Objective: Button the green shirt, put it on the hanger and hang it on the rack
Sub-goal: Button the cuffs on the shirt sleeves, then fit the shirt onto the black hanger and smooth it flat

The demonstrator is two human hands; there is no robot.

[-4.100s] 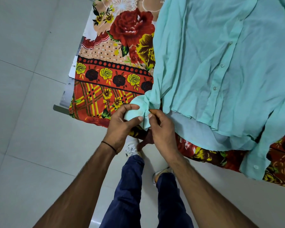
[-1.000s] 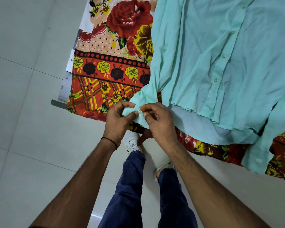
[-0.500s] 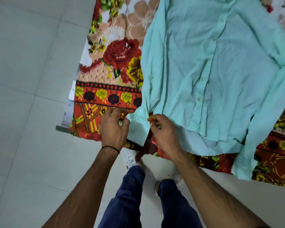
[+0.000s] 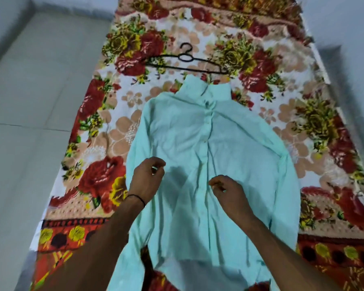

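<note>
The light green shirt (image 4: 240, 143) lies flat, front up, on a floral blanket, collar at the far end and its button placket running down the middle. A black hanger (image 4: 185, 57) lies on the blanket just beyond the collar. My left hand (image 4: 147, 177) hovers over the shirt's left chest with loosely curled fingers and holds nothing. My right hand (image 4: 229, 192) hovers near the placket at mid-shirt, fingers also loosely curled and empty. The view is motion-blurred. No rack is in view.
The red, yellow and beige floral blanket (image 4: 105, 131) covers a long surface that runs away from me. Pale tiled floor (image 4: 29, 122) lies to the left, and a pale strip shows along the right edge.
Both hands have let go of the left sleeve cuff and moved up over the shirt's front. The view has swung up along the shirt, so the collar and hanger now show.
</note>
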